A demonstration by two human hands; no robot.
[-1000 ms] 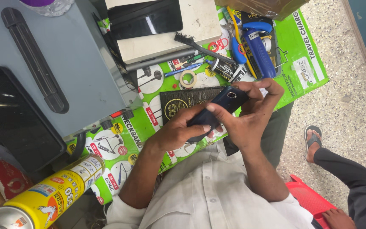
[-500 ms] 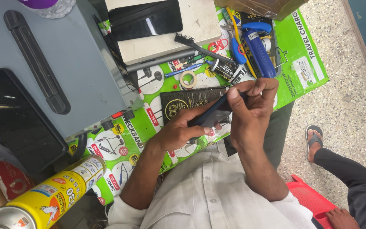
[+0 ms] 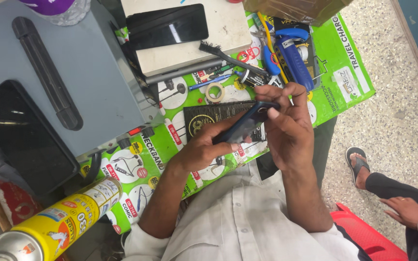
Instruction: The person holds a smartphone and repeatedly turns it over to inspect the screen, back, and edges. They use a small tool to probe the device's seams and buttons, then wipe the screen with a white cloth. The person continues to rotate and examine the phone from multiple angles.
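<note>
While the dark blue phone (image 3: 244, 124) sits tilted just right of frame centre, its long axis runs from lower left up to upper right — both hands grip it. The left hand (image 3: 203, 149) clasps the lower end; the right hand (image 3: 286, 126) closes over the upper end, above the green-covered worktop (image 3: 344, 63).

Bench crowded. Grey box (image 3: 73, 72) walls off far left, yellow spray can (image 3: 54, 227) blocks near-left corner. White block (image 3: 218, 43) with black phone (image 3: 168, 26) on top closes off far edge. Brush (image 3: 228, 55), tape roll (image 3: 215, 92), blue pliers (image 3: 291, 53) litter middle. Open green mat (image 3: 344, 92) only at right edge.
</note>
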